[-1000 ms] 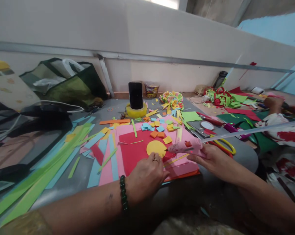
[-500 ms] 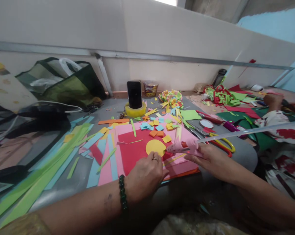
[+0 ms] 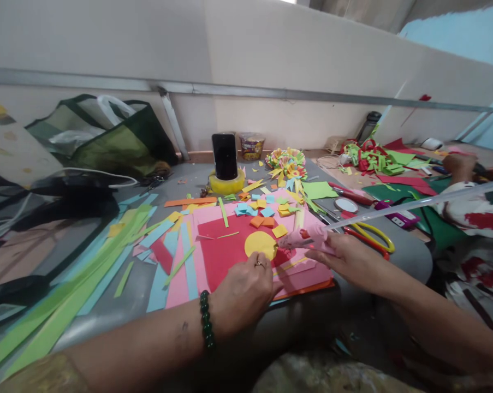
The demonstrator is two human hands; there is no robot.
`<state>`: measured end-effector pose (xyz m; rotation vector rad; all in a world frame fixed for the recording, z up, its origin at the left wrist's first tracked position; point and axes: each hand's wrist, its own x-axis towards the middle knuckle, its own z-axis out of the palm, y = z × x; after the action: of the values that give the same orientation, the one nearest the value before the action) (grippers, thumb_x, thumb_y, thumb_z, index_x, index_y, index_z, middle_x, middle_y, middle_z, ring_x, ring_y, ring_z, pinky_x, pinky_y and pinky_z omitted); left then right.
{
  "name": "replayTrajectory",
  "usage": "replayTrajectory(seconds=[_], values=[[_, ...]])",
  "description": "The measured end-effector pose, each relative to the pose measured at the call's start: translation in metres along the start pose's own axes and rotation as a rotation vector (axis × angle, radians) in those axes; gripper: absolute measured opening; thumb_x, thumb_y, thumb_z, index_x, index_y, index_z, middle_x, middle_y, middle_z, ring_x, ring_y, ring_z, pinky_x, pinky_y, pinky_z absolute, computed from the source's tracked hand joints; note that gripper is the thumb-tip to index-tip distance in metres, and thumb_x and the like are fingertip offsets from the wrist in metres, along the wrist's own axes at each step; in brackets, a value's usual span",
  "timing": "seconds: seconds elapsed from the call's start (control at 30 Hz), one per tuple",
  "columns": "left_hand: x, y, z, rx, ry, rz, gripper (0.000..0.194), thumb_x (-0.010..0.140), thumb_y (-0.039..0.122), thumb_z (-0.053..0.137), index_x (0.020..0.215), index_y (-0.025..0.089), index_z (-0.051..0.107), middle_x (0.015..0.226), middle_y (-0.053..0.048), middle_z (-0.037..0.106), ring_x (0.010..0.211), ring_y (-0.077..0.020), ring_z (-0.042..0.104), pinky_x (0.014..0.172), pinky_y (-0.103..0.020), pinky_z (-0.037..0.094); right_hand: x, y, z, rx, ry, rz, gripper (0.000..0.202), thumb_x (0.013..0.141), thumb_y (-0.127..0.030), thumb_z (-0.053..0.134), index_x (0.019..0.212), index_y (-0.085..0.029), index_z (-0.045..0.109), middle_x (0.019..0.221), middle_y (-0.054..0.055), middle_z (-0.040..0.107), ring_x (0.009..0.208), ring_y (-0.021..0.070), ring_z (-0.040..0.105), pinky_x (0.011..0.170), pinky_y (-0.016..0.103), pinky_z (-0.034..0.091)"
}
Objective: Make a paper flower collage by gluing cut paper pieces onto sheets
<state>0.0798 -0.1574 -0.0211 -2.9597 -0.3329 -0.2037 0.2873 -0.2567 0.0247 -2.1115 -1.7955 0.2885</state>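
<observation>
My left hand [image 3: 246,289] is closed, its fingertips gripping the lower edge of a yellow paper circle [image 3: 257,244]. That circle is over a red paper sheet [image 3: 219,256], which rests on pink sheets. In my right hand [image 3: 355,262] is a pink glue gun [image 3: 307,240], nozzle pointing left at the circle's right edge. A long clear glue stick [image 3: 414,206] runs out of the gun's back, up to the right. Small folded paper pieces [image 3: 266,213] in blue, yellow and orange sit just beyond the circle.
Long paper strips [image 3: 78,289] cover the left side. A phone [image 3: 225,157] stands in a yellow tape roll [image 3: 227,184]; behind are a cup [image 3: 252,146] and paper flowers [image 3: 287,164]. Scissors [image 3: 371,237] lie beyond my right hand. Another person's hand [image 3: 459,164] is at far right.
My right hand has lifted slightly and the glue gun has tilted, so the glue stick's far end is higher. The nozzle stays by the yellow circle, and my left hand keeps its hold.
</observation>
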Motion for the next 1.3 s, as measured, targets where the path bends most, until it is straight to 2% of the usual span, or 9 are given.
replayTrajectory(seconds=[0.23,0.37,0.5,0.67,0.83,1.0,1.17,1.3], values=[[0.0003,-0.0001,-0.0004,0.007,-0.002,-0.006,0.035,0.096,0.037,0.054,0.099,0.005,0.069,0.088,-0.015,0.068,0.081,-0.0265,0.066,0.057,-0.033,0.055,0.0006,-0.0037,-0.0013,-0.011,-0.067,-0.021,0.039,0.091,-0.054,0.049,0.07,-0.022,0.057,0.06,0.002,0.059,0.054,0.0163,0.053,0.052,0.026,0.038],[0.0012,0.0001,-0.0023,0.021,-0.029,0.008,0.036,0.098,0.038,0.051,0.096,0.007,0.07,0.088,-0.015,0.069,0.08,-0.0261,0.066,0.057,-0.033,0.055,0.0022,-0.0071,-0.0026,-0.034,-0.026,0.024,0.037,0.09,-0.051,0.051,0.066,-0.022,0.053,0.061,0.003,0.061,0.056,0.0174,0.056,0.052,0.026,0.038],[0.0013,0.0004,-0.0022,0.013,-0.041,0.008,0.034,0.097,0.036,0.052,0.1,0.007,0.07,0.089,-0.015,0.069,0.081,-0.0265,0.066,0.057,-0.034,0.055,0.0028,-0.0087,-0.0033,-0.014,-0.084,0.017,0.038,0.089,-0.051,0.052,0.064,-0.023,0.05,0.057,0.001,0.058,0.054,0.017,0.055,0.051,0.026,0.038],[0.0016,0.0002,-0.0014,0.021,-0.043,0.005,0.037,0.099,0.036,0.048,0.097,0.006,0.07,0.09,-0.017,0.069,0.082,-0.0271,0.065,0.056,-0.034,0.053,0.0042,-0.0079,-0.0022,-0.04,-0.013,0.039,0.038,0.089,-0.049,0.053,0.062,-0.024,0.045,0.054,0.0,0.053,0.053,0.0159,0.053,0.05,0.025,0.037],[0.0013,0.0003,-0.0007,-0.018,-0.034,-0.012,0.033,0.097,0.035,0.053,0.099,0.006,0.068,0.089,-0.015,0.068,0.082,-0.0266,0.065,0.057,-0.033,0.053,0.0032,-0.0082,-0.003,0.013,-0.085,-0.012,0.038,0.089,-0.052,0.05,0.065,-0.023,0.049,0.058,0.001,0.057,0.052,0.015,0.052,0.05,0.025,0.037],[0.0014,0.0002,-0.0022,-0.016,-0.039,-0.009,0.033,0.098,0.035,0.051,0.094,0.008,0.068,0.089,-0.016,0.068,0.083,-0.0263,0.065,0.058,-0.032,0.053,0.0038,-0.0069,-0.0024,-0.022,-0.013,0.016,0.04,0.089,-0.052,0.052,0.062,-0.024,0.046,0.054,0.0,0.051,0.051,0.0154,0.05,0.049,0.026,0.036],[0.0007,-0.0007,-0.0006,-0.029,-0.007,-0.016,0.031,0.096,0.036,0.055,0.096,0.008,0.067,0.088,-0.014,0.068,0.081,-0.0249,0.064,0.06,-0.032,0.053,0.0008,-0.008,-0.0034,0.03,-0.06,-0.051,0.044,0.091,-0.056,0.049,0.061,-0.023,0.045,0.054,0.0,0.051,0.049,0.0141,0.047,0.048,0.026,0.035],[0.0004,-0.0004,-0.0004,-0.009,-0.029,-0.015,0.032,0.097,0.037,0.053,0.097,0.008,0.067,0.088,-0.014,0.068,0.081,-0.0245,0.064,0.059,-0.031,0.052,0.0011,-0.0075,-0.0035,0.058,-0.033,-0.017,0.052,0.089,-0.065,0.045,0.058,-0.024,0.037,0.053,-0.001,0.048,0.049,0.0132,0.043,0.048,0.027,0.034]])
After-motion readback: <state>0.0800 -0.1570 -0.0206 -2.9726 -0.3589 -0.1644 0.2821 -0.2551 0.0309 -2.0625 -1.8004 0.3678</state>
